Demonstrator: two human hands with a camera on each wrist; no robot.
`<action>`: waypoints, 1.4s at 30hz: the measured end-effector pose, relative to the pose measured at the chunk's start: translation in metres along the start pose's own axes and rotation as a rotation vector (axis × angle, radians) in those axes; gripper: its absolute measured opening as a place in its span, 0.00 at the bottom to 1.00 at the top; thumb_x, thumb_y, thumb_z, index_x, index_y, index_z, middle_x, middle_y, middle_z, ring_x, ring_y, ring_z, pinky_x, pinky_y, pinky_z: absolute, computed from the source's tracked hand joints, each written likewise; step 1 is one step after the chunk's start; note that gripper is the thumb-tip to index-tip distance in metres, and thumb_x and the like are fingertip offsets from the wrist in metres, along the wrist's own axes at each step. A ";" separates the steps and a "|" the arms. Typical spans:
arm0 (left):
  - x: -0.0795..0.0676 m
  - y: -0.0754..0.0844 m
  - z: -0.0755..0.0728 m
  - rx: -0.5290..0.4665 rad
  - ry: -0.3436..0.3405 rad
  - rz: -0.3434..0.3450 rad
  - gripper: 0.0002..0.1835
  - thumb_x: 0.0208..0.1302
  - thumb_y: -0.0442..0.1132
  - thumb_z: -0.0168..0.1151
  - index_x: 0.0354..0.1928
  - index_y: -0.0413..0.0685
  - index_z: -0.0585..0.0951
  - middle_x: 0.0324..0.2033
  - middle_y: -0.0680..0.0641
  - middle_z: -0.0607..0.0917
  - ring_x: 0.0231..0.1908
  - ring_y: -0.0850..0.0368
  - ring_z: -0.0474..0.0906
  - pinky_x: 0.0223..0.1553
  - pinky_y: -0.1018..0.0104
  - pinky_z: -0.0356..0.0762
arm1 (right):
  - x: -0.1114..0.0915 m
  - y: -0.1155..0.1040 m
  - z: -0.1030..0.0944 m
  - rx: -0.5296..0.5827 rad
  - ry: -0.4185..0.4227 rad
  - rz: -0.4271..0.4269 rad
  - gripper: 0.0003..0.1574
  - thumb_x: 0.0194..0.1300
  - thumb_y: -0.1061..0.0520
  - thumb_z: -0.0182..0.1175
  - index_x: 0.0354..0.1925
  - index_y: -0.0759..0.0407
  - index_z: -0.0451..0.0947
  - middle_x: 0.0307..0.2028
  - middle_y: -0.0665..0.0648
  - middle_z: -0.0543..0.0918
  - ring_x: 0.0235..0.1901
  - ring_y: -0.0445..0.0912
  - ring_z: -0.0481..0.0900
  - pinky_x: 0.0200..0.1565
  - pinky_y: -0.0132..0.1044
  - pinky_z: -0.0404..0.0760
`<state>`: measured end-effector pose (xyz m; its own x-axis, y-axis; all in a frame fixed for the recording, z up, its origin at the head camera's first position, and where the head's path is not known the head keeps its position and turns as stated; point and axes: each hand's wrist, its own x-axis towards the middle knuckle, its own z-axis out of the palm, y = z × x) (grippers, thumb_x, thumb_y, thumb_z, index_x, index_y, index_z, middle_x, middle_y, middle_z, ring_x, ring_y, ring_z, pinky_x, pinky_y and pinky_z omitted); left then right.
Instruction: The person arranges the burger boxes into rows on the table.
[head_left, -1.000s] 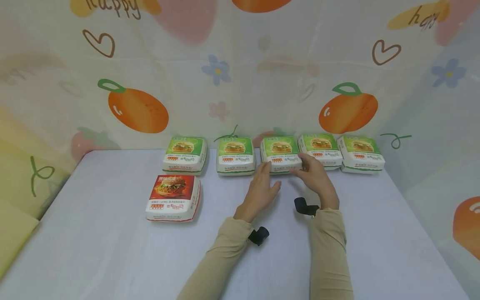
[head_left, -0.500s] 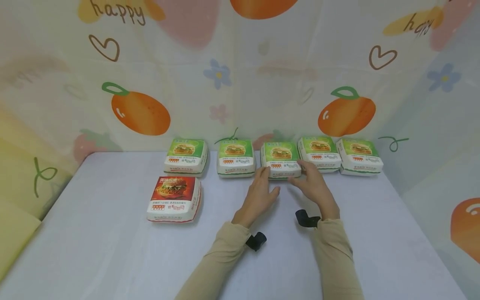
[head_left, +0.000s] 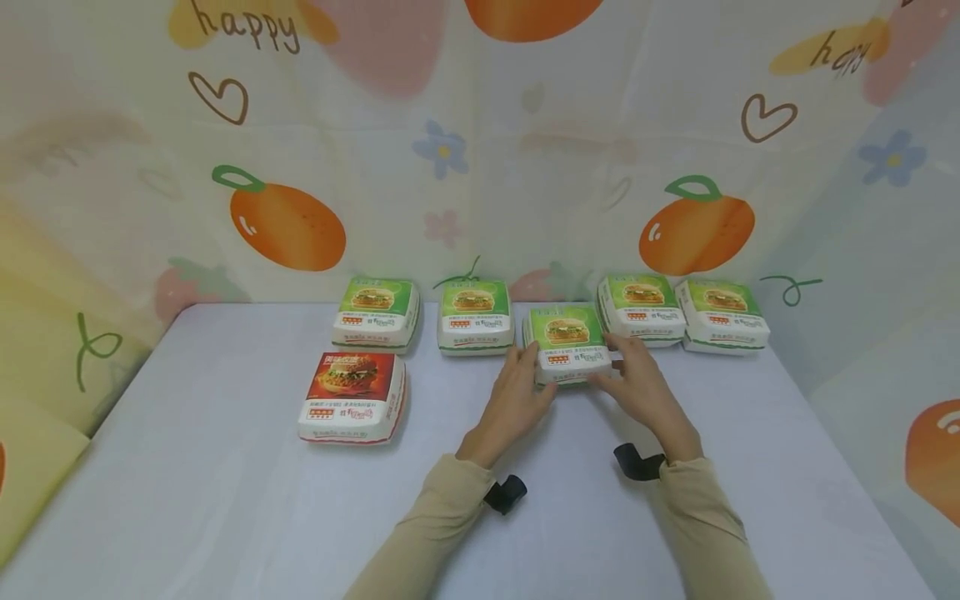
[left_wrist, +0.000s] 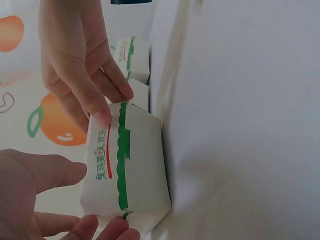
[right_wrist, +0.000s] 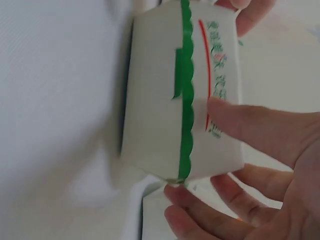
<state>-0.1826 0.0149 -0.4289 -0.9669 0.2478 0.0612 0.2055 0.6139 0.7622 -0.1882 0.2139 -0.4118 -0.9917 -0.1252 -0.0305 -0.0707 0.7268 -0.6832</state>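
A green-and-white burger box (head_left: 567, 333) sits between my two hands, a little in front of the back row. My left hand (head_left: 508, 407) holds its left side; in the left wrist view the fingers curl at the box's side and the thumb lies near its front. With the thumb on the front face and the fingers at the right side, my right hand (head_left: 643, 390) grips the same box, as the right wrist view shows. The box's white front wall (right_wrist: 155, 95) has a green scalloped band and a red line. Its underside is hidden.
More green burger boxes stand at the back: two left of the held one, including this box (head_left: 476, 317), and two to the right, including this box (head_left: 722, 315). A red burger box (head_left: 352, 398) lies front left. A printed curtain (head_left: 480, 167) hangs behind the white table (head_left: 225, 517).
The middle green box has come out of the back row towards me, with both hands around it. The other boxes stay where they were; the head view has shifted slightly.
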 end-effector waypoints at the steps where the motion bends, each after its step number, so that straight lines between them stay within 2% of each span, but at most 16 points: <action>1: -0.001 0.000 0.000 -0.004 -0.003 -0.006 0.36 0.66 0.38 0.62 0.73 0.35 0.61 0.56 0.38 0.72 0.47 0.51 0.74 0.54 0.57 0.77 | -0.001 0.001 0.000 -0.004 -0.004 -0.001 0.45 0.67 0.58 0.63 0.73 0.71 0.55 0.64 0.74 0.64 0.60 0.70 0.72 0.59 0.59 0.76; 4: -0.002 -0.002 -0.002 -0.010 -0.015 -0.023 0.36 0.66 0.38 0.63 0.73 0.36 0.62 0.53 0.39 0.73 0.42 0.54 0.73 0.47 0.60 0.77 | -0.003 0.003 -0.001 -0.005 -0.017 -0.011 0.46 0.66 0.57 0.64 0.73 0.71 0.55 0.62 0.74 0.65 0.59 0.69 0.74 0.58 0.58 0.77; 7: -0.004 -0.004 -0.004 -0.007 -0.024 -0.033 0.35 0.66 0.38 0.63 0.72 0.38 0.64 0.52 0.41 0.75 0.43 0.54 0.73 0.46 0.60 0.77 | -0.006 0.004 -0.002 0.018 -0.031 -0.014 0.46 0.65 0.57 0.65 0.73 0.71 0.55 0.63 0.74 0.65 0.58 0.68 0.75 0.58 0.57 0.78; 14: -0.010 -0.010 -0.008 -0.038 -0.019 -0.032 0.33 0.66 0.37 0.64 0.71 0.39 0.66 0.61 0.37 0.71 0.58 0.47 0.74 0.63 0.52 0.74 | -0.014 0.005 -0.006 0.064 -0.089 0.048 0.48 0.63 0.53 0.68 0.73 0.64 0.56 0.70 0.68 0.65 0.60 0.63 0.76 0.53 0.53 0.82; 21: -0.020 -0.016 -0.014 -0.073 -0.048 0.014 0.30 0.65 0.35 0.64 0.67 0.35 0.67 0.65 0.35 0.71 0.66 0.44 0.70 0.68 0.50 0.68 | -0.023 0.007 -0.005 0.079 -0.115 0.034 0.47 0.60 0.51 0.70 0.70 0.62 0.60 0.69 0.67 0.68 0.57 0.60 0.79 0.51 0.51 0.83; 30: -0.032 -0.025 -0.024 -0.112 -0.108 0.031 0.27 0.66 0.36 0.63 0.64 0.38 0.67 0.57 0.39 0.76 0.56 0.47 0.74 0.58 0.50 0.75 | -0.029 0.008 -0.002 0.114 -0.151 0.012 0.50 0.57 0.49 0.73 0.70 0.61 0.61 0.65 0.67 0.71 0.46 0.50 0.83 0.44 0.38 0.81; 37: -0.045 -0.030 -0.032 -0.013 -0.159 0.043 0.28 0.65 0.38 0.65 0.63 0.38 0.67 0.49 0.43 0.76 0.45 0.54 0.71 0.46 0.60 0.74 | -0.034 -0.002 -0.003 0.113 -0.246 0.024 0.51 0.56 0.48 0.74 0.69 0.62 0.60 0.64 0.67 0.71 0.47 0.50 0.82 0.46 0.41 0.82; 42: -0.057 -0.030 -0.040 0.016 -0.198 0.013 0.29 0.66 0.41 0.65 0.63 0.40 0.66 0.53 0.43 0.77 0.47 0.54 0.72 0.49 0.57 0.76 | -0.039 -0.011 -0.003 0.135 -0.305 0.007 0.48 0.57 0.49 0.73 0.67 0.64 0.61 0.63 0.67 0.72 0.47 0.49 0.83 0.46 0.42 0.82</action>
<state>-0.1399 -0.0476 -0.4289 -0.9159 0.3973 -0.0582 0.2215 0.6209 0.7520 -0.1491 0.2129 -0.4003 -0.9129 -0.3312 -0.2386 -0.0286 0.6352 -0.7719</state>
